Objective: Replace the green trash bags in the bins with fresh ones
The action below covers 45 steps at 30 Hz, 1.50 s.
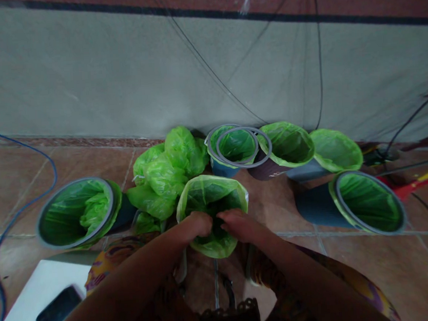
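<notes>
Gaping upward, the green liner (pixel 213 192) stands upright.

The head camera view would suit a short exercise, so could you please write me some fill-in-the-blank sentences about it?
1. The left hand and the right hand reach into the mouth of an open liner coloured ____.
2. In the picture, the pile of stuffed bags lies on that liner's ____ side.
3. A dark, flat device rests on a surface coloured ____.
4. The cable on the floor at the picture's left is coloured ____.

Missing words: green; left; white; blue.
</notes>
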Available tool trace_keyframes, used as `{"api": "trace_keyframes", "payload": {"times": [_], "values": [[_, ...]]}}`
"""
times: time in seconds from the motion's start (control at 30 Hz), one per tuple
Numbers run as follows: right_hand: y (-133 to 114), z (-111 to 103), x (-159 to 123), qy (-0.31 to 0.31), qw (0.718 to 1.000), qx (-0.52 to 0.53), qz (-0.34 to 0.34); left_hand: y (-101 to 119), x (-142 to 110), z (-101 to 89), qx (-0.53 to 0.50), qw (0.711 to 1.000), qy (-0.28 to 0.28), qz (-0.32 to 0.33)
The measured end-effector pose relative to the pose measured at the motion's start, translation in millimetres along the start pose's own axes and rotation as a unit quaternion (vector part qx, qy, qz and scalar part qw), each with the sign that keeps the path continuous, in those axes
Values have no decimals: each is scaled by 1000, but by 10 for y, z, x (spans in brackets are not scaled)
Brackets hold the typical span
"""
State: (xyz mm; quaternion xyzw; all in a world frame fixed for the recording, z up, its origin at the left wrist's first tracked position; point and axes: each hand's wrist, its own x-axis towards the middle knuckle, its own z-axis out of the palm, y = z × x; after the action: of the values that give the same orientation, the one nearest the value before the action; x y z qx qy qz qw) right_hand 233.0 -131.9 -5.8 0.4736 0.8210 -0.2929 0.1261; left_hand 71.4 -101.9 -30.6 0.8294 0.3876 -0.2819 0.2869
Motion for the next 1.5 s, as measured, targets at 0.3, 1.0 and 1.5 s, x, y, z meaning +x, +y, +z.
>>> {"api": "trace_keyframes", "payload": {"times": [0.3, 1.0, 1.5], "values": [[377, -240, 137, 229, 936, 23, 266, -130, 2, -583, -40, 941, 292, -166], [488, -194, 75, 35, 952, 99, 287, -453, 9, -555, -77, 914, 281, -281], [196, -636, 38, 279, 959, -31, 32, -3, -113, -612, -1, 914, 397, 82]]}}
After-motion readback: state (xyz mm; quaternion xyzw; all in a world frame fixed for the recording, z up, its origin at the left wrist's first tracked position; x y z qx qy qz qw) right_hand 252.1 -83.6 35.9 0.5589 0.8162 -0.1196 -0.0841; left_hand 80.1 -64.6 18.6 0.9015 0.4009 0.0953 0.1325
